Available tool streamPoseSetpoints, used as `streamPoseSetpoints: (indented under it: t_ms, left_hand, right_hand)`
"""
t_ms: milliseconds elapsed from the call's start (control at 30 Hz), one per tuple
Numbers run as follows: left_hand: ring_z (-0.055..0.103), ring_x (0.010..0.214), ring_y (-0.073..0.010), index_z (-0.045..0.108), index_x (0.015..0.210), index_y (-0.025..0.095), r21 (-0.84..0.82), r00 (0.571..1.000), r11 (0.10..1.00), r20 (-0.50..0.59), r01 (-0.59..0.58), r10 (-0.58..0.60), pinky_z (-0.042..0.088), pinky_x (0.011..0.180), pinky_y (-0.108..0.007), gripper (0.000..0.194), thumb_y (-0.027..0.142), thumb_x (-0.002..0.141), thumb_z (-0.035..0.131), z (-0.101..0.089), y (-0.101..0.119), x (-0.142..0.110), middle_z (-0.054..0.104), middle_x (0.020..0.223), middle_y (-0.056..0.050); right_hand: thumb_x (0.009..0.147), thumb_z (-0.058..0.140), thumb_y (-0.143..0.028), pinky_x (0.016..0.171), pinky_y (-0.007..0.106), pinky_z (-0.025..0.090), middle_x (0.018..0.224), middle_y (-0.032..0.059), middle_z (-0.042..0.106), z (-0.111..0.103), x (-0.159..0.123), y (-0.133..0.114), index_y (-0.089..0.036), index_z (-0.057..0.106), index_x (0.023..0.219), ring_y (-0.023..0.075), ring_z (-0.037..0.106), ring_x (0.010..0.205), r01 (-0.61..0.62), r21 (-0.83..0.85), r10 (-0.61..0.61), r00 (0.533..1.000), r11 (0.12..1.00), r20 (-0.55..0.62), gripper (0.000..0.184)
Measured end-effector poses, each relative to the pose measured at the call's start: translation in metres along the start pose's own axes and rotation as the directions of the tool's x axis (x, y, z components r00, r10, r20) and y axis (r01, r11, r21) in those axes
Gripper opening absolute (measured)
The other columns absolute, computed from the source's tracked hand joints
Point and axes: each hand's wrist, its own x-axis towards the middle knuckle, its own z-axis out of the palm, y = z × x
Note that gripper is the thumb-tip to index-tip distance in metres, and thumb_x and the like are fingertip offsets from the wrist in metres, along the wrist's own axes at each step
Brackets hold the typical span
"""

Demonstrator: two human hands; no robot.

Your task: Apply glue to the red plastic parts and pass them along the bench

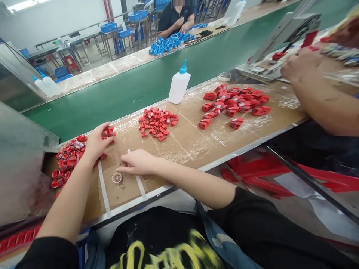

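Note:
My left hand is closed around a small red plastic part, held just above the right edge of a pile of red parts at the left of the cardboard-covered bench. My right hand rests on the cardboard, fingers pinched together and pointing left toward a small clear round dish; what the fingers hold, if anything, is too small to make out. A second pile of small red parts lies beyond my right hand.
A white glue bottle with a blue tip stands by the green conveyor belt. Larger red housings lie to the right. A co-worker's arm reaches in at right; another person sits across the belt by blue parts.

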Motion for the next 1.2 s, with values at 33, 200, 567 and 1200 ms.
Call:
streamPoseSetpoints:
  t_ms: [33, 200, 567, 1200]
  left_hand:
    - [0.065, 0.12, -0.029, 0.064, 0.134, 0.023, -0.121, 0.998, 0.991, -0.016, 0.053, -0.055, 0.052, 0.103, -0.041, 0.059, 0.035, 0.08, 0.08, -0.001, 0.001, -0.024, 0.067, 0.135, -0.011]
    - [0.07, 0.113, -0.0274, 0.064, 0.128, 0.021, -0.572, 0.946, 0.771, 0.03, 0.281, -0.323, 0.056, 0.102, -0.043, 0.06, 0.034, 0.074, 0.086, 0.015, -0.006, -0.116, 0.07, 0.129, -0.011]
    - [0.074, 0.11, -0.0294, 0.063, 0.124, 0.021, -0.641, 0.914, 0.657, 0.206, 0.395, -0.349, 0.056, 0.105, -0.048, 0.061, 0.035, 0.071, 0.09, 0.034, -0.023, -0.129, 0.076, 0.116, -0.01]
    - [0.074, 0.109, -0.0295, 0.063, 0.122, 0.019, -0.634, 0.917, 0.665, 0.219, 0.394, -0.334, 0.057, 0.104, -0.05, 0.059, 0.031, 0.071, 0.089, 0.036, -0.026, -0.129, 0.078, 0.113, -0.01]
  right_hand:
    - [0.098, 0.054, -0.061, 0.059, 0.027, 0.032, 0.075, 0.0039, 0.072, 0.007, 0.009, -0.006, -0.02, 0.065, 0.081, 0.0164, 0.061, 0.064, 0.067, -0.022, -0.066, 0.997, 0.998, 0.047, 0.045]
    - [0.101, 0.051, -0.037, 0.058, 0.026, 0.025, 0.072, 0.0007, 0.068, 0.018, 0.017, -0.01, -0.019, 0.061, 0.074, 0.0128, 0.053, 0.062, 0.319, 0.034, -0.321, 0.939, 0.947, 0.122, 0.033]
    - [0.091, 0.053, -0.034, 0.056, 0.023, 0.023, 0.058, -0.0072, 0.031, 0.038, 0.039, 0.012, -0.02, 0.036, 0.06, 0.0073, 0.03, 0.057, 0.086, 0.512, 0.106, 0.937, 0.855, -0.333, 0.038]
    - [0.093, 0.055, -0.035, 0.057, 0.023, 0.025, 0.058, -0.007, 0.034, 0.052, 0.042, 0.017, -0.019, 0.04, 0.061, 0.0076, 0.033, 0.057, 0.071, 0.43, 0.094, 0.932, 0.9, -0.35, 0.038]
